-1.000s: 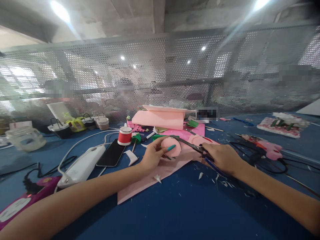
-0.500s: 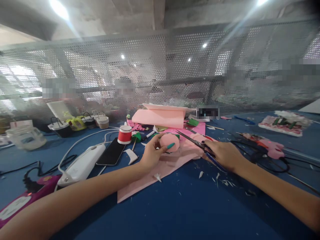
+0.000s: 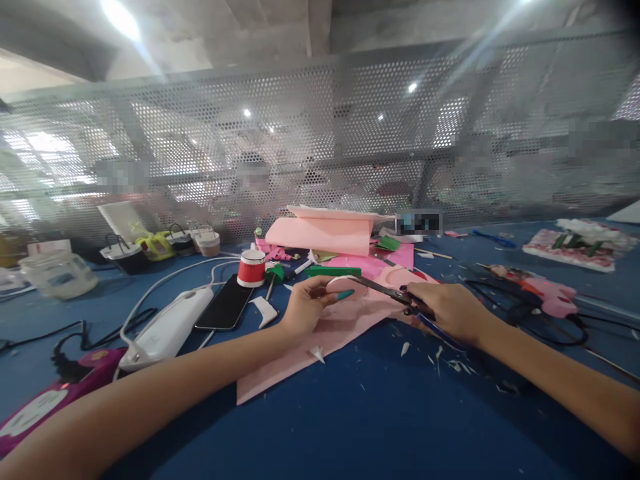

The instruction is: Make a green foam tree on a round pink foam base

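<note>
My left hand [image 3: 306, 308] pinches a small round pink foam piece [image 3: 344, 285], held almost flat above a large pink sheet [image 3: 330, 337] on the blue table [image 3: 380, 427]. My right hand [image 3: 445, 308] grips dark scissors [image 3: 385, 292] by the handles. Their blades point left and meet the edge of the pink piece. Both forearms rest low over the table.
A black phone [image 3: 226, 303], a white power bank [image 3: 167, 330] with cables and a red-and-white cup [image 3: 251, 269] lie to the left. Folded pink sheets [image 3: 320, 233] and green scraps [image 3: 334, 271] sit behind. Black cables [image 3: 530, 313] and white snippets [image 3: 440, 360] lie at right. A perforated metal screen [image 3: 320, 147] backs the table.
The pink round piece has tipped from facing me to nearly flat. The scissor blades have come back against its edge after drawing away to the right.
</note>
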Motion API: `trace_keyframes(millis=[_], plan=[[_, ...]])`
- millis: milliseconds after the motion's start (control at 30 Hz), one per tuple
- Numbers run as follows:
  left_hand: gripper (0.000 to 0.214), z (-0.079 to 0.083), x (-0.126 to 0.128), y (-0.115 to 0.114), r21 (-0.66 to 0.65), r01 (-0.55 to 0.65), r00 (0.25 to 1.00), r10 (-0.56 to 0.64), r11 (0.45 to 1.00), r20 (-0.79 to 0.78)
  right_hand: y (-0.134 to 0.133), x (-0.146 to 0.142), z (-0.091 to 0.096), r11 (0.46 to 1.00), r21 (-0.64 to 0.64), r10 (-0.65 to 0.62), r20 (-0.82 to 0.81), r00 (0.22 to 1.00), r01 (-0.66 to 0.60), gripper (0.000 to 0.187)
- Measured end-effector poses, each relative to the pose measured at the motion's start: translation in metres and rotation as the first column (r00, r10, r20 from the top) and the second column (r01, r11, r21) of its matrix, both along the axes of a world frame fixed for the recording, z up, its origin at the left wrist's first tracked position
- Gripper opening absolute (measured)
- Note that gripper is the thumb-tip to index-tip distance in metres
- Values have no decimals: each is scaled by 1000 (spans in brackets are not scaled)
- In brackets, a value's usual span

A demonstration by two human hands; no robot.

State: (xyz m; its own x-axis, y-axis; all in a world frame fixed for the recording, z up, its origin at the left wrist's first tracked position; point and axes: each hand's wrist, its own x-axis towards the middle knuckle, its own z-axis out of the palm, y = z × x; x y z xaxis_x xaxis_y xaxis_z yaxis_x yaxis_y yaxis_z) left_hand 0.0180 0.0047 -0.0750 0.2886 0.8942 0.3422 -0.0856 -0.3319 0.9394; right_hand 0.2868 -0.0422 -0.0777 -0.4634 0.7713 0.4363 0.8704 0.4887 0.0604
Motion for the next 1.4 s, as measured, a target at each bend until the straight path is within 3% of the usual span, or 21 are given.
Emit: trace_keyframes(millis=[367,700,867,1067,1267,1400], plan=[[18,7,2,-4,-33,32,999,-30,999,36,-2,0,3,998,-43,36,-16,999,-37,36],[27,-2,1,2,-39,19,999,-18,999,35,-5,0,9,992,-129,3,19,1000,-1,37],[32,-4,0,2,-70,29,999,-27,997,29,-3,2,7,994,-111,-11,66,998,18,34],[37,2,0,-2,-61,49,998,-51,997,-34,-2,-2,0,986,-50,-155,94,983,160,34],[54,5,2,-4,-176,26,1000,-25,984,8,0,-4,4,911,-105,-398,33,917,399,42],[61,4,2,-2,-124,32,999,-28,992,33,0,-4,7,899,-130,-425,-28,905,418,47]])
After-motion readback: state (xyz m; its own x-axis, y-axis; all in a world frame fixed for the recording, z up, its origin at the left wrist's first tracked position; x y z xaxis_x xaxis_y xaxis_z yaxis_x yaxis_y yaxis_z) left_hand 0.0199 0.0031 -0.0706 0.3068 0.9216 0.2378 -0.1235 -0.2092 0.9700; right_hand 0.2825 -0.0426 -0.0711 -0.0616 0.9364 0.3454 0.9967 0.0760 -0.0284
